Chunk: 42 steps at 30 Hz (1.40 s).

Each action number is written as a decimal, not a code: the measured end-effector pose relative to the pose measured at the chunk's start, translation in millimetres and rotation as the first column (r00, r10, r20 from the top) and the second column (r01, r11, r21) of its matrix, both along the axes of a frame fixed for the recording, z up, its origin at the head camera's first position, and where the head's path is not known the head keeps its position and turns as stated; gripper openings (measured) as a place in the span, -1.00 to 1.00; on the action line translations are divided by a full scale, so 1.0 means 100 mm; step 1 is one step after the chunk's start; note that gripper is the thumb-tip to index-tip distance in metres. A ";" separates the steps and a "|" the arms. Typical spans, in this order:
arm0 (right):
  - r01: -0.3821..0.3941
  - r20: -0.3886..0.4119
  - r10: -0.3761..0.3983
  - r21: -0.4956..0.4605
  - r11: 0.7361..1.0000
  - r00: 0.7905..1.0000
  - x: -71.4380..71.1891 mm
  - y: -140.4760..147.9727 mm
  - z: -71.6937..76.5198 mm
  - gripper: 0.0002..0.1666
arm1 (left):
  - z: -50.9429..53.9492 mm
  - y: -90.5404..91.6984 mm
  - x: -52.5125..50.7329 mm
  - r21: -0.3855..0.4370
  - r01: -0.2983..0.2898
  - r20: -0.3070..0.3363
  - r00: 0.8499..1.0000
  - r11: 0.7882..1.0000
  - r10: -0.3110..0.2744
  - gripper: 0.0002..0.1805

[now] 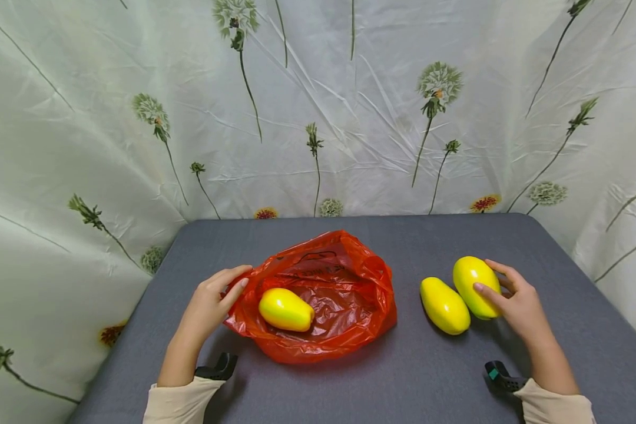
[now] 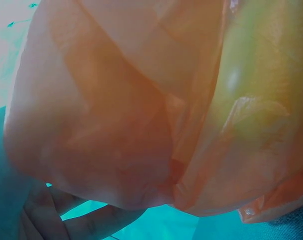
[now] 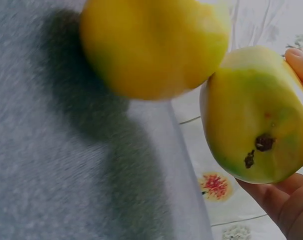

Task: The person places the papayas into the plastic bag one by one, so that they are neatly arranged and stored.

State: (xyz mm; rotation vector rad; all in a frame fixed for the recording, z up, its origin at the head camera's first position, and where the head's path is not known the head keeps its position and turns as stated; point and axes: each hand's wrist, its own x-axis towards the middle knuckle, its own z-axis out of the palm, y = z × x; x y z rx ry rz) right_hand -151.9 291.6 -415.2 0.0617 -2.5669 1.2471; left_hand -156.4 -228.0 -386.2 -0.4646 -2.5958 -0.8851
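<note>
A red plastic bag (image 1: 344, 330) lies with its mouth spread wide, and one yellow mango (image 1: 286, 310) rests inside it. My left hand (image 1: 208, 306) pinches the bag's left rim between thumb and fingers. In the left wrist view, the thin bag wall (image 2: 106, 115) fills most of the picture, with yellow showing through. To the right of the bag, my right hand (image 1: 519, 303) grips a second yellow-green mango (image 1: 476, 285) from its right side. A third mango (image 1: 445, 306) lies on the table just left of it. Dark marks show on the held mango (image 3: 254, 115) in the right wrist view.
The grey table (image 1: 403, 383) carries the bag and fruit. Behind it and along the sides hangs a pale curtain (image 1: 350, 106) printed with dandelions. Each wrist wears a dark camera band, such as the right band (image 1: 503, 377).
</note>
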 end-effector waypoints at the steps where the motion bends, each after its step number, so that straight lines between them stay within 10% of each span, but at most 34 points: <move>1: 0.002 -0.016 -0.002 -0.001 1.000 1.000 0.00 -0.01 0.02 -0.31 | 0.00 0.00 0.00 0.002 0.000 0.001 1.000 1.000 0.000 -0.65; 14: -0.036 -0.155 0.030 -0.037 0.999 0.987 -0.33 0.27 -0.40 -0.25 | 0.01 0.00 0.00 0.004 0.006 -0.002 1.000 1.000 -0.006 -0.67; 23: -0.140 -0.253 0.117 -0.073 0.988 0.960 -0.03 -0.40 0.36 -0.30 | 0.02 0.00 0.01 0.005 0.009 -0.016 1.000 1.000 -0.009 -0.67; 42: -0.383 -0.399 0.353 0.005 0.924 0.847 0.00 -1.31 0.97 -0.27 | 0.03 0.00 0.02 0.011 -0.010 0.014 1.000 1.000 0.010 -0.65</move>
